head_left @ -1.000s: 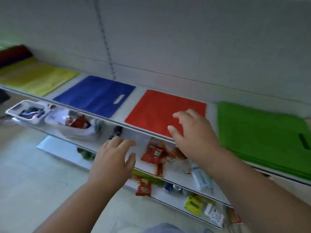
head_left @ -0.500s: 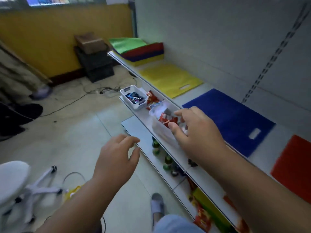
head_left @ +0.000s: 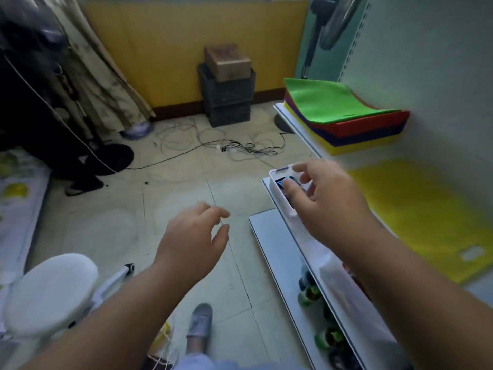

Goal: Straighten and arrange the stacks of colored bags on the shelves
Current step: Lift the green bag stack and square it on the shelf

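Note:
A mixed stack of bags [head_left: 344, 121] lies at the far end of the top shelf, green on top over red, blue and yellow layers, its edges uneven. A flat yellow bag stack [head_left: 416, 212] lies nearer on the same shelf. My right hand [head_left: 328, 201] hovers in the air between me and the mixed stack, above a white tray [head_left: 280, 193], fingers loosely spread and holding nothing. My left hand [head_left: 194, 236] hangs over the floor to the left of the shelves, fingers relaxed and empty.
Lower shelves [head_left: 277, 252] carry small bottles [head_left: 309, 292] and packets. A white stool [head_left: 50, 292] stands at the lower left. Tangled cables [head_left: 234, 148] lie on the floor, with black crates and a cardboard box [head_left: 226, 92] against the yellow wall. A standing fan [head_left: 328, 28] is behind the shelf end.
My view has swung left along the shelf, from the red and green bags past the blue one to the yellow stack and the mixed stack. Both hands stayed raised and empty.

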`<action>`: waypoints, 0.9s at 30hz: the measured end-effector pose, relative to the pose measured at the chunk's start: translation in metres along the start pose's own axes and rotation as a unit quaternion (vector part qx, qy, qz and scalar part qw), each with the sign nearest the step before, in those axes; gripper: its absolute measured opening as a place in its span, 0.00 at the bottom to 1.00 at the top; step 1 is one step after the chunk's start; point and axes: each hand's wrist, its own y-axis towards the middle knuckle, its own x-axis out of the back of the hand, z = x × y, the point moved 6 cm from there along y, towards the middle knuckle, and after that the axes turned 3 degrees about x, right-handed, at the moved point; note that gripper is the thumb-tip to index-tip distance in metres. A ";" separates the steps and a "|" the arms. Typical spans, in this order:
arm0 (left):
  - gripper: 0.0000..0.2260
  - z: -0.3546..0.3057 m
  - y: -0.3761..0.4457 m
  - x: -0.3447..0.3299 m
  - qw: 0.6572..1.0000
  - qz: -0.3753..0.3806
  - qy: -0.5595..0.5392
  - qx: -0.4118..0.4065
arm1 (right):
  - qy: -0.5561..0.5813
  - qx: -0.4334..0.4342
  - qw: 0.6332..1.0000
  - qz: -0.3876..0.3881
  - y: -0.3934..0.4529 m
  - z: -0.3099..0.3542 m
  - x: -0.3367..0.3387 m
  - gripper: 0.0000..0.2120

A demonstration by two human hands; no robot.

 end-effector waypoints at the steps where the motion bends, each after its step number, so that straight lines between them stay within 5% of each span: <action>1: 0.12 0.014 0.025 -0.001 1.000 0.008 0.001 -0.011 | -0.005 -0.008 1.000 -0.007 0.019 0.001 -0.013 0.17; 7: 0.08 0.047 0.171 -0.003 0.995 0.052 -0.005 -0.080 | -0.021 -0.079 0.995 -0.061 0.116 -0.005 -0.036 0.15; 17: 0.07 0.009 0.359 -0.088 0.973 0.112 -0.075 -0.186 | -0.099 -0.229 0.959 -0.133 0.215 -0.105 -0.021 0.14; 24: 0.08 0.004 0.470 -0.128 0.951 0.171 -0.083 -0.245 | -0.140 -0.326 0.918 -0.177 0.267 -0.144 -0.020 0.14; 27: 0.12 -0.003 0.511 -0.155 0.929 0.225 -0.092 -0.279 | -0.197 -0.409 0.872 -0.183 0.269 -0.153 -0.032 0.16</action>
